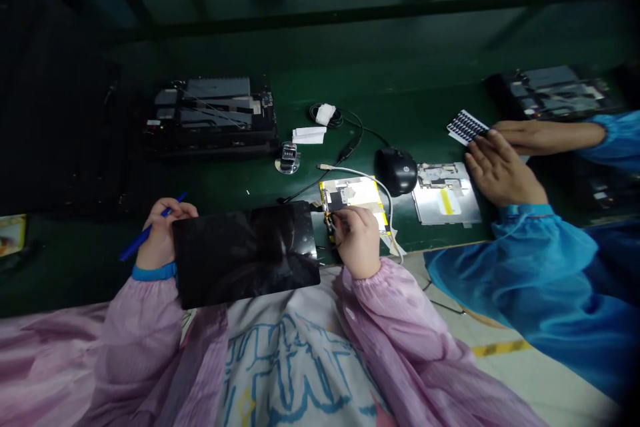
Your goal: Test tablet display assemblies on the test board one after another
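Observation:
A dark glossy tablet screen point(245, 253) lies slightly tilted at the bench edge in front of me. My left hand point(163, 237) is closed at its left end, with a blue pen point(150, 230) tucked between the fingers. Just off the screen's right end, my right hand point(357, 237) pinches at the left edge of a yellow-edged battery and board assembly point(367, 193). What sits between those fingertips is too small to name. A white cable point(387, 197) curves over the assembly.
A co-worker's hands point(505, 167) hold a label sheet point(463, 125) beside a silver panel point(445, 203). Close by are a black mouse point(397, 171), a tally counter point(289, 157), folded white paper point(309, 135) and a coiled cable point(340, 121). A black tray of parts point(215, 113) stands behind the screen.

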Demonstrator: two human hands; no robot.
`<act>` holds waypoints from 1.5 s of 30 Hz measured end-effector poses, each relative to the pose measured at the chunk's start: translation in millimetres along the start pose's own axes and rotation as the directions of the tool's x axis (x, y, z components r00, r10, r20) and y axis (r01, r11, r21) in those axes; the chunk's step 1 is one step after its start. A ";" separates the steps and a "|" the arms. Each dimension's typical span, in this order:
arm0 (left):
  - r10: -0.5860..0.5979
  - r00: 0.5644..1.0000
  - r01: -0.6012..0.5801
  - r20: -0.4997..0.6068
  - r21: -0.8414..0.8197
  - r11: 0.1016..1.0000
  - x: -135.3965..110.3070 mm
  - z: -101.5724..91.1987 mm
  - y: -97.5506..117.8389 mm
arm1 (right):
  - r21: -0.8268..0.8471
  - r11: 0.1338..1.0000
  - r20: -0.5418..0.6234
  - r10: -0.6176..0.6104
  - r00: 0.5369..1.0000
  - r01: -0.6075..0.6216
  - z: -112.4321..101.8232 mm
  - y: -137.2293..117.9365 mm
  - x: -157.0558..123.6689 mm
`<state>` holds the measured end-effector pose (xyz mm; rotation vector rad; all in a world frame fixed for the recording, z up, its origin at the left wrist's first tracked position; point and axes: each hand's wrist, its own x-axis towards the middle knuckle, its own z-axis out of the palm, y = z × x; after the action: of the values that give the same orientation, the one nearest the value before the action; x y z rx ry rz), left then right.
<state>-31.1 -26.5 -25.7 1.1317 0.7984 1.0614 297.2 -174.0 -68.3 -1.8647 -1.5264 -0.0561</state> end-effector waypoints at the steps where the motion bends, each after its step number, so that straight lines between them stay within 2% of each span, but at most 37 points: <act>1: 0.000 1.000 0.000 -0.009 0.016 1.000 -1.3 0.4 0.4 | -0.001 1.000 0.007 0.004 1.000 -0.004 0.1 -1.3 -0.5; 7: -0.021 0.994 0.033 -0.109 0.108 0.994 -9.7 5.2 3.2 | 0.050 0.997 0.072 0.048 0.996 -0.052 -1.8 -6.0 -1.4; 12: -0.081 0.984 0.107 -0.156 0.165 0.980 -12.1 6.7 5.9 | 0.241 0.951 0.136 0.165 0.977 -0.194 -23.8 -3.4 17.1; 14: -0.067 0.986 0.096 -0.152 0.188 0.978 -14.8 9.8 8.9 | 0.269 0.950 0.136 0.126 0.983 -0.159 -31.6 -9.5 26.9; 16: 0.005 0.986 0.026 -0.166 0.185 0.982 -21.0 17.0 15.6 | 0.258 0.964 0.215 0.006 0.977 -0.063 -35.3 -20.7 32.9; 18: 0.117 0.976 -0.082 -0.185 0.184 0.979 -32.0 27.8 28.2 | 0.298 0.955 0.331 -0.108 0.937 0.005 -38.4 -33.5 34.1; 20: 0.286 0.945 -0.249 -0.161 0.217 0.944 -47.3 39.4 46.4 | 0.401 0.916 0.364 -0.177 0.914 0.018 -45.9 -43.7 32.0; 21: 0.379 0.918 -0.344 -0.116 0.239 0.908 -55.7 44.2 56.5 | 0.456 0.890 0.337 -0.198 0.920 0.025 -51.9 -47.0 30.5; 22: 0.505 0.862 -0.482 -0.039 0.246 0.841 -63.9 47.7 66.3 | 0.500 0.865 0.289 -0.215 0.933 0.044 -58.8 -49.1 29.2; 23: 0.566 0.824 -0.552 0.033 0.268 0.789 -71.5 49.7 74.8 | 0.526 0.846 0.230 -0.233 0.945 0.081 -65.6 -50.1 28.2; 25: 0.625 0.771 -0.630 0.127 0.304 0.715 -83.9 48.5 85.2 | 0.516 0.835 0.107 -0.282 0.953 0.189 -74.9 -49.7 27.0; 26: 0.621 0.770 -0.629 0.144 0.328 0.705 -88.7 45.7 86.0 | 0.491 0.837 0.059 -0.311 0.949 0.243 -75.7 -48.6 26.3; 29: 0.572 0.805 -0.579 0.157 0.418 0.700 -99.9 32.9 72.3 | 0.437 0.833 0.017 -0.386 0.922 0.340 -61.8 -43.7 20.3; 31: 0.534 0.826 -0.542 0.179 0.510 0.668 -108.1 24.6 55.8 | 0.444 0.833 0.043 -0.388 0.921 0.331 -45.5 -39.4 12.0; 35: 0.461 0.854 -0.488 0.243 0.681 0.546 -131.4 14.1 26.4 | 0.482 0.842 0.157 -0.355 0.921 0.242 -22.2 -29.7 -7.9; 38: 0.365 0.871 -0.469 0.328 0.776 0.422 -147.5 9.6 11.4 | 0.451 0.874 0.246 -0.318 0.916 0.182 -17.0 -25.3 -16.8; 41: 0.300 0.888 -0.435 0.349 0.849 0.300 -153.5 6.8 0.3 | 0.387 0.914 0.319 -0.255 0.913 0.119 -13.7 -29.3 -17.9; 43: 0.291 0.893 -0.424 0.343 0.860 0.285 -150.6 6.5 -2.9 | 0.335 0.937 0.338 -0.215 0.916 0.096 -9.6 -38.5 -16.6; 45: 0.301 0.894 -0.427 0.331 0.833 0.353 -143.7 9.0 -1.5 | 0.279 0.953 0.344 -0.215 0.914 0.118 -3.5 -51.4 -15.5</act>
<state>-68.6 -165.5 -26.6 2.3957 1.0781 0.8769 249.2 -186.7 -47.5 -1.5954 -1.8505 0.4193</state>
